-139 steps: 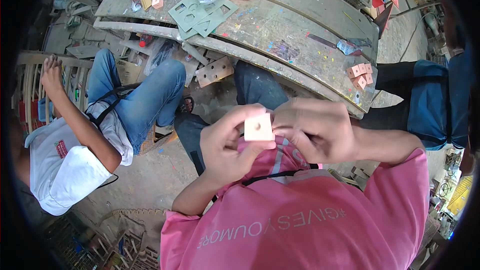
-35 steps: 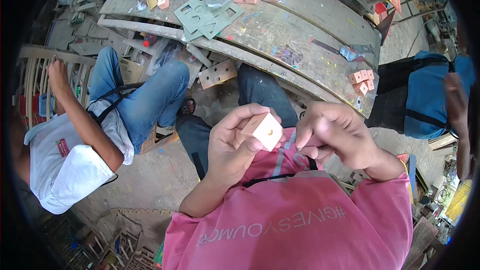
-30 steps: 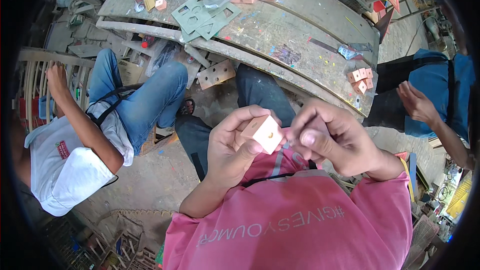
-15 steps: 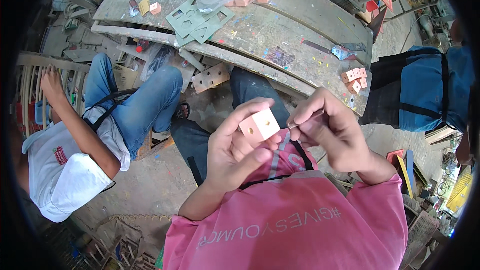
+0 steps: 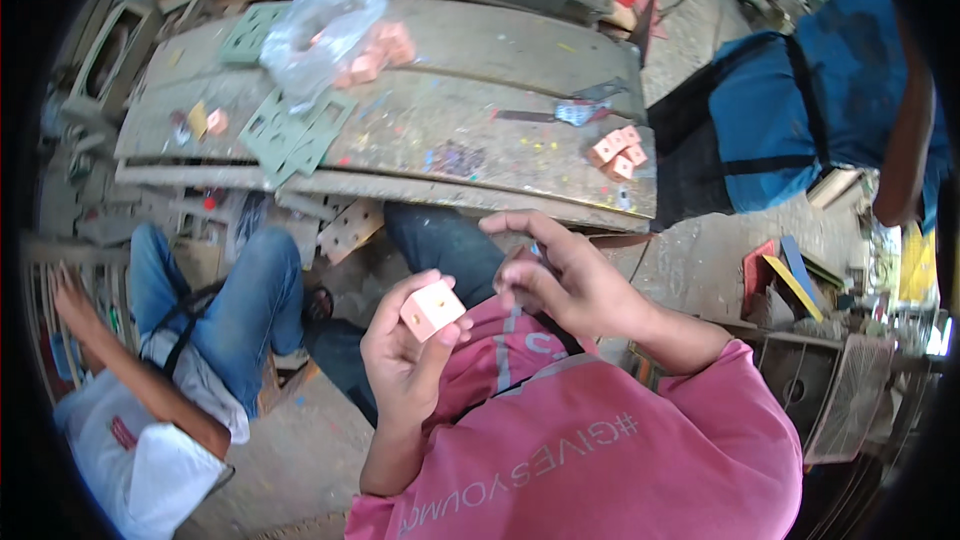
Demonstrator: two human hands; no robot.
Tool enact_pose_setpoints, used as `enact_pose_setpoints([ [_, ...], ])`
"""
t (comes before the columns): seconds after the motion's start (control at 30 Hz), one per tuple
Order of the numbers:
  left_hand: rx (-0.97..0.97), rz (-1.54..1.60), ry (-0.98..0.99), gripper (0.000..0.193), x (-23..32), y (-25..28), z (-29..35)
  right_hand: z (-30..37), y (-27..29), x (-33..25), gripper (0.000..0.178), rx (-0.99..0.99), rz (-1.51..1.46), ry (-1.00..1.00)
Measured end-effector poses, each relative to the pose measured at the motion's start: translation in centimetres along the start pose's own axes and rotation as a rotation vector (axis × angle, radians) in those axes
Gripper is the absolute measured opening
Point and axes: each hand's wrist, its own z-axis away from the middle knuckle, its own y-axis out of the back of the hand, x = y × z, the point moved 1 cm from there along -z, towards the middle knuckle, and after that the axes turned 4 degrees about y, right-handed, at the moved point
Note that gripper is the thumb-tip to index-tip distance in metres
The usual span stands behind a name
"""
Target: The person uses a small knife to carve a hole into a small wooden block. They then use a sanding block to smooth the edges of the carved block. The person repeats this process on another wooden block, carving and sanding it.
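My left hand holds a small pale pink block, a cube with round holes in the faces that show. The fingers lie behind it and the thumb rests at its lower edge. To the right of the block, and apart from it, is my right hand. Its index finger sticks out, while the thumb and other fingers close on a small brownish piece, too blurred to name. On the right end of the table sits a cluster of similar pink blocks.
The worn wooden table carries a clear plastic bag beside more pink blocks, green cut-out sheets and a dark flat blade-like tool with a wrapped handle. One person sits at left; another in blue is at right.
My view has turned, so the table appears further left and flatter. My left hand still holds the block; my right hand has shifted and its index finger is now extended.
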Motion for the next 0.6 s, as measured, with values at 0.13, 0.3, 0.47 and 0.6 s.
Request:
enact_pose_setpoints([
  [0.13,0.023,0.016,0.060,0.044,-1.5,-0.2,0.2,-0.1,8.8,9.6,0.052,0.460,0.439,-0.083],
  [0.3,-0.035,0.016,0.114,0.044,-3.1,-0.4,-0.2,1.5,15.5,13.1,0.065,0.586,0.810,-0.276],
  [0.47,-0.065,0.035,0.106,0.041,-3.3,-0.3,-0.1,0.5,16.1,13.7,0.069,0.509,0.783,-0.415],
  [0.6,-0.005,-0.009,0.107,0.044,-3.2,0.0,0.1,0.7,16.1,13.4,0.071,0.519,0.830,-0.351],
])
